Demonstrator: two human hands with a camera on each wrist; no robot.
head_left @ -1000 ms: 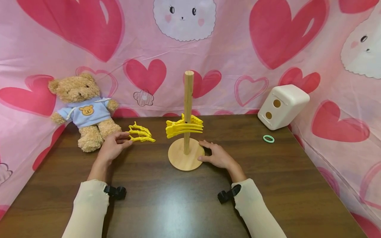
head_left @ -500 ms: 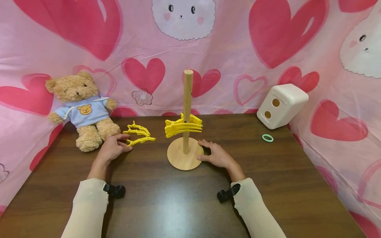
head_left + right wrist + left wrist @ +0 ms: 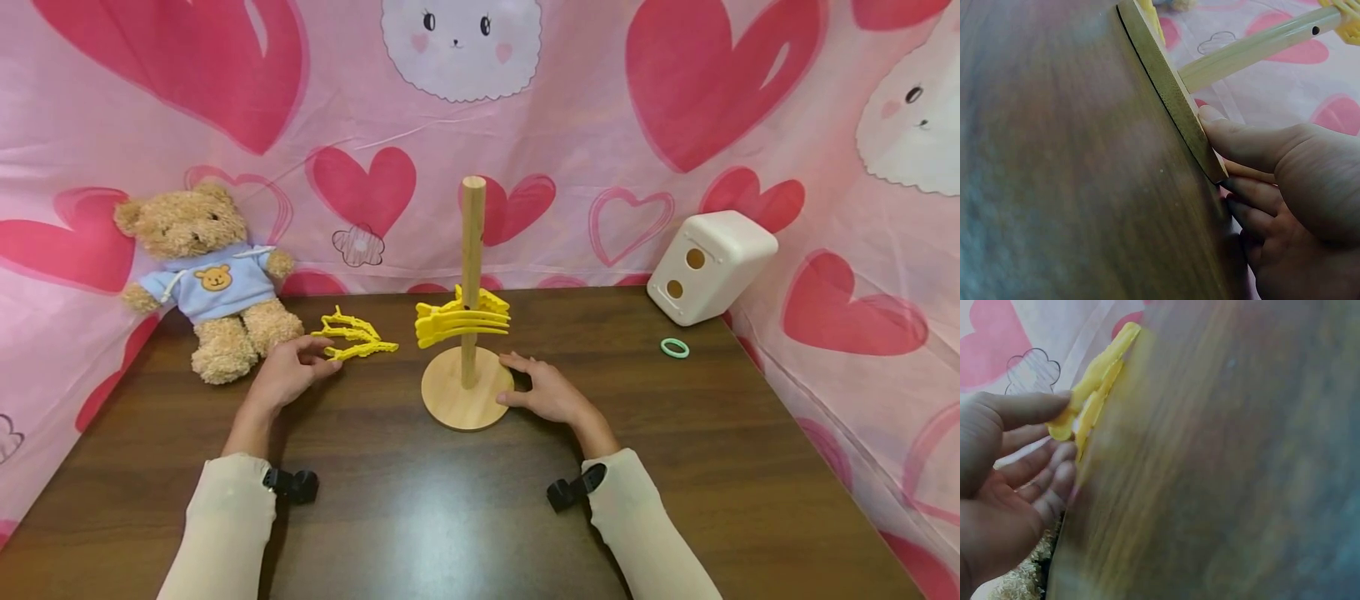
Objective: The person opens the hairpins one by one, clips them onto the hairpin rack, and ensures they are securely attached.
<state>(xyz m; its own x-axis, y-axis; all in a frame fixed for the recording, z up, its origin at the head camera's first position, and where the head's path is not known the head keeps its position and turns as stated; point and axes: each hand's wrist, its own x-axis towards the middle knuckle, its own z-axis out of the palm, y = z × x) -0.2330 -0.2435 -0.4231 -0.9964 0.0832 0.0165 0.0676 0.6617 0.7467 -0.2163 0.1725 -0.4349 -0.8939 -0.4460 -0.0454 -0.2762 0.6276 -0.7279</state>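
Observation:
My left hand (image 3: 288,372) pinches a yellow plastic piece with thin, knobbly, branching arms (image 3: 363,348) just above or on the table. In the left wrist view, the thumb lies over one end of this branched piece (image 3: 1094,378). A round wooden base carrying an upright post, together a wooden stand (image 3: 468,408), is centred on the table. Around the post sits another yellow piece, a claw-like clip with long curved prongs (image 3: 461,323). My right hand (image 3: 550,392) grips the base's right rim, thumb over the edge of the wooden stand (image 3: 1172,97) and fingers against its side.
A teddy bear (image 3: 217,279) in a blue top sits behind my left hand. At the back right is a white box with two round holes (image 3: 716,267). A green ring (image 3: 674,348) lies before it. Pink heart-printed cloth (image 3: 585,125) hangs behind the brown table (image 3: 420,517).
The branched yellow piece shifts left with its arms spread wider, then slightly right again, as my left hand makes small movements around it. My right hand stays at the stand's base.

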